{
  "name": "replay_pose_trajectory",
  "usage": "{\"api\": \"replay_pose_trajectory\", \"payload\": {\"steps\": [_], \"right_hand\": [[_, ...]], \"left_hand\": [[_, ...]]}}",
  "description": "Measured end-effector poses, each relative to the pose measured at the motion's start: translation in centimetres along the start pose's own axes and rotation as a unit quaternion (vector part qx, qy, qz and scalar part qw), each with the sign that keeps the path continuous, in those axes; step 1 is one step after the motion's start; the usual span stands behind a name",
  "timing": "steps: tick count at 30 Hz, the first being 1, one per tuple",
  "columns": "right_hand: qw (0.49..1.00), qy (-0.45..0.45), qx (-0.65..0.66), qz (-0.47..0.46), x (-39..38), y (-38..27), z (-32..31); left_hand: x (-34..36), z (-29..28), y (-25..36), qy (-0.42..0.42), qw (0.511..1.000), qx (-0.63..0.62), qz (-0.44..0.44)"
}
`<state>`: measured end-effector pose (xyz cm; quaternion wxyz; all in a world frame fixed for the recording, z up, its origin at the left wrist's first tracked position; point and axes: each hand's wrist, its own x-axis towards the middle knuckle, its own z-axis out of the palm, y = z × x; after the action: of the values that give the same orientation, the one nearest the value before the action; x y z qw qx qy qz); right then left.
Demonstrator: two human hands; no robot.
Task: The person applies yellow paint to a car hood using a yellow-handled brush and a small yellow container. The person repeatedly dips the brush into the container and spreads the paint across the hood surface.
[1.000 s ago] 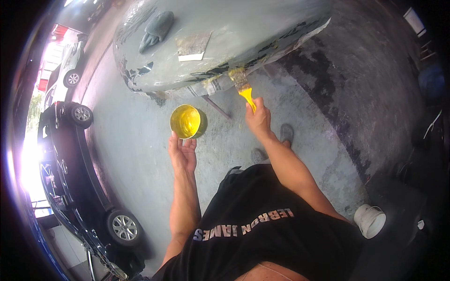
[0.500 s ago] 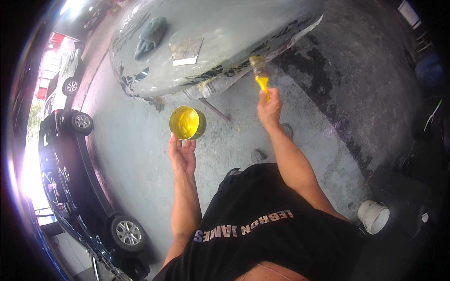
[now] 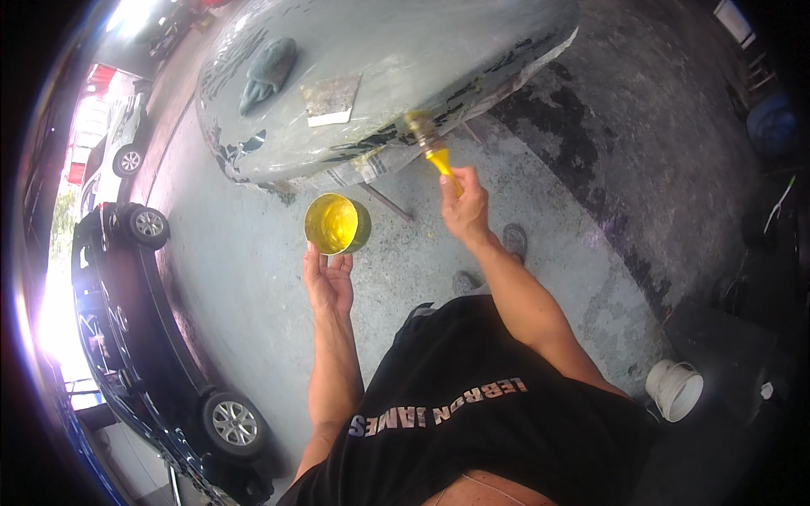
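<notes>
My left hand (image 3: pixel 327 278) is wrapped round the lower side of a can (image 3: pixel 361 226) that is yellow inside and tilted so its mouth faces up toward me. In my right hand (image 3: pixel 464 207) is the yellow handle of a paintbrush (image 3: pixel 436 154). Its bristles touch or hover just over the near edge of a large grey, rounded panel (image 3: pixel 371 51); I cannot tell which. Dark, broken patches run along that edge, and paper hangs below it. On the panel lie a crumpled grey-blue cloth (image 3: pixel 268 69) and a flat, stained square piece (image 3: pixel 331 97) with a pale lower edge.
A dark car (image 3: pixel 143 337) stands along the left side, with a lighter car (image 3: pixel 118 160) beyond it. At the lower right is a white bucket (image 3: pixel 677 391). A thin metal leg (image 3: pixel 386 202) sticks out beneath the panel. My shoes (image 3: pixel 514 241) are on the grey floor.
My right hand has moved left and slightly down with the paintbrush, whose bristles slid leftward along the panel's edge. The left hand and can have hardly moved.
</notes>
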<state>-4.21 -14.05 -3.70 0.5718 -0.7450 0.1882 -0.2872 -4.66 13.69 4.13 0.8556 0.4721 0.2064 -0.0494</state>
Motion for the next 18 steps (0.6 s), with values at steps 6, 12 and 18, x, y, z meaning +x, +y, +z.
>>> {"api": "replay_pose_trajectory", "payload": {"steps": [6,12,18], "right_hand": [[0.994,0.094,-0.055,0.032,2.9,1.6,0.2],[0.997,-0.077,-0.019,-0.016,-1.8,0.2,-0.7],[0.959,-0.270,-0.064,-0.062,1.9,-12.6,-8.6]], "left_hand": [[0.2,-0.5,0.3,-0.011,1.000,-0.005,-0.001],[0.4,-0.2,-0.2,0.015,1.000,0.009,0.024],[1.6,0.6,-1.7,0.025,0.994,0.100,0.022]]}}
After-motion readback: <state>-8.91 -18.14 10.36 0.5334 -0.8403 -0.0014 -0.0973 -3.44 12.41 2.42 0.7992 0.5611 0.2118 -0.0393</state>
